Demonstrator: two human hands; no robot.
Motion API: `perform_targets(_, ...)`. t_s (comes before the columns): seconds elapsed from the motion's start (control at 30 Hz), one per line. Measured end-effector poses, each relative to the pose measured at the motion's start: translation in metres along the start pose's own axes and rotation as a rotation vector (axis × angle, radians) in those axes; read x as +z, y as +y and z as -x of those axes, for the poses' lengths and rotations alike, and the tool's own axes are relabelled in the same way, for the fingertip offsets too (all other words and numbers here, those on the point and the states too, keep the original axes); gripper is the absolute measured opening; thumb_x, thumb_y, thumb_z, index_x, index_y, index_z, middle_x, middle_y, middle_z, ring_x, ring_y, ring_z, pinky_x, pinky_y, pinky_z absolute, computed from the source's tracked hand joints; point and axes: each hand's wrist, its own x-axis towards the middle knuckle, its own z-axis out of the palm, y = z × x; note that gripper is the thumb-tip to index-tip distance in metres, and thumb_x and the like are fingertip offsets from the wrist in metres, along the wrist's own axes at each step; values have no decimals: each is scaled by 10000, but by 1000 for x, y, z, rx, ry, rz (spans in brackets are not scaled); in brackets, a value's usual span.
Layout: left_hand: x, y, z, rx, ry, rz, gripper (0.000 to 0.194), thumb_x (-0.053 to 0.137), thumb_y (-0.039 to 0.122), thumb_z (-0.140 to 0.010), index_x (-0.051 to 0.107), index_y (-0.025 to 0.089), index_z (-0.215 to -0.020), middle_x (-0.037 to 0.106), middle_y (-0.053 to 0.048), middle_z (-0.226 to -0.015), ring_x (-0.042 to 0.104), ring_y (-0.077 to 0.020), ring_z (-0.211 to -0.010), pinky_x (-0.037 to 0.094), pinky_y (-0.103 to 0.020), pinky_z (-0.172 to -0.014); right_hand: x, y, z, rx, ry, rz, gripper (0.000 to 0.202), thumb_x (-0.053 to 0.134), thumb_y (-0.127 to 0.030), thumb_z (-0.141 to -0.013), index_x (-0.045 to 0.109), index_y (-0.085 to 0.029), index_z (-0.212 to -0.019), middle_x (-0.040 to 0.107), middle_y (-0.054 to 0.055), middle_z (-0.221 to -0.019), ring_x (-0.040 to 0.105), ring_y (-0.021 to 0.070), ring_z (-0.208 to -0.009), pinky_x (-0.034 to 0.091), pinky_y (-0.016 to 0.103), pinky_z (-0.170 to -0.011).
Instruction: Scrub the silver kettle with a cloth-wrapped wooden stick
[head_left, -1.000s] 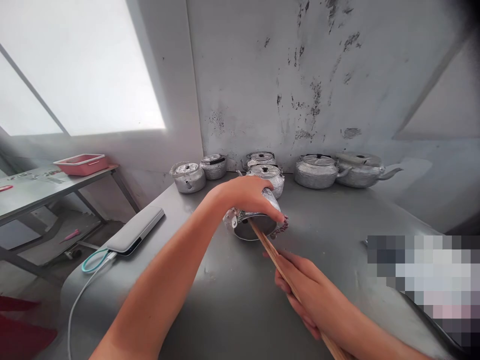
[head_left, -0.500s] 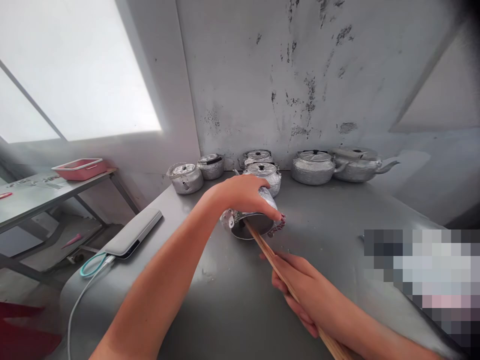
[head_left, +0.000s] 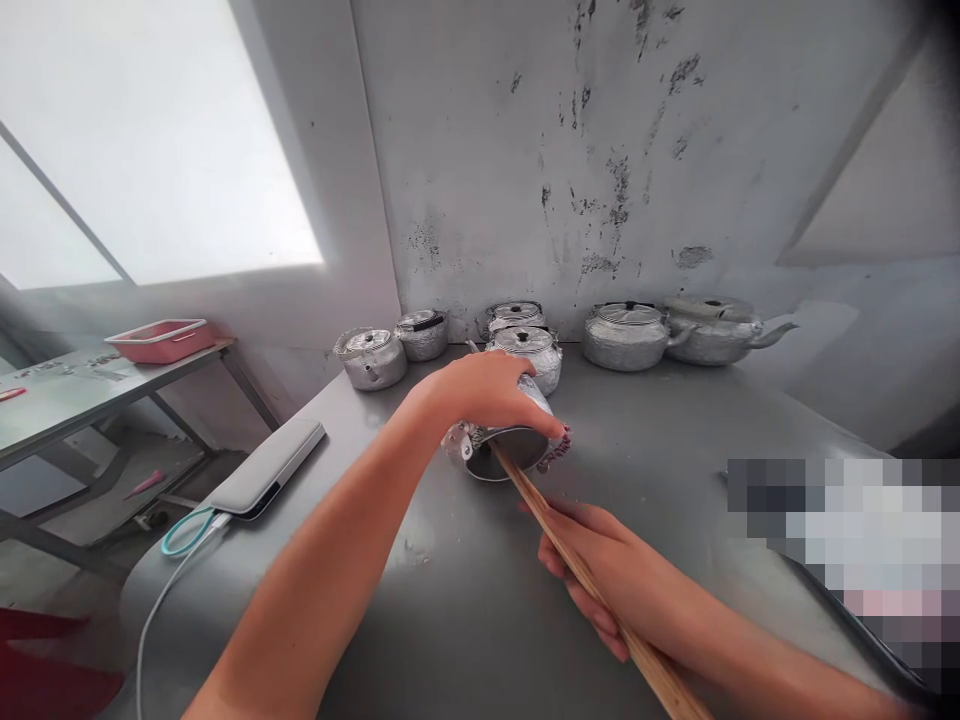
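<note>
A round silver hammered-metal pot (head_left: 526, 446) lies tipped on the grey metal table (head_left: 427, 620), its open mouth turned towards the person. The left hand (head_left: 495, 388) is curved over its top and clasps it, thumb down the right side of the rim; the far fingers are hidden. The right hand (head_left: 600, 570) is wrapped closely around a long pale wooden stick (head_left: 536, 498), whose far end goes into the pot's mouth. Whether that end touches the inner wall cannot be told.

The step in hand looks like working the stick inside the pot while the left hand braces it. Any further push or turn would seem to call for a firm left grip, so that the pot does not roll.

Beyond the pot stand silver metal kettles with lids (head_left: 546, 372); to its left lies a flat light-grey case (head_left: 262, 465) with a white cable (head_left: 159, 600).

Compared with a second ago, both grips are alike and the stick remains inside the pot. Everything sits slightly further left in view, probably from a small head movement; against half a second ago, hardly anything differs.
</note>
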Motion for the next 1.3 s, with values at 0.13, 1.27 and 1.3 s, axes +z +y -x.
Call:
perform_targets(0.13,-1,1,0,-8,-9,2,983,581,829,-649,468,271,-1451,520,-55,-1462,510,-347,-1269,473,-385,-942,1,1,-3,-28,34,-45,361,432,-585,-950,501,-230,-937,499,-63,-753,315,26,-387,344,180,-330)
perform_targets(1.27,0,-8,-3,1,-24,22,1000,533,886,-648,450,303,-1456,514,-42,-1470,510,-346,-1277,458,-371,-958,2,-2,-7,-45,34,-43,354,445,-529,-964,544,-205,-1068,483,-72,-730,371,31,-364,352,180,-327)
perform_targets(1.3,0,-8,-3,5,-29,22,1000,532,886,-651,446,302,-1459,507,-41,-1476,504,-342,-1285,453,-371,-969,2,-2,-7,-55,27,-47,348,438,-516,-968,550,-206,-1079,480,-73,-726,372,33,-361,354,181,-326)
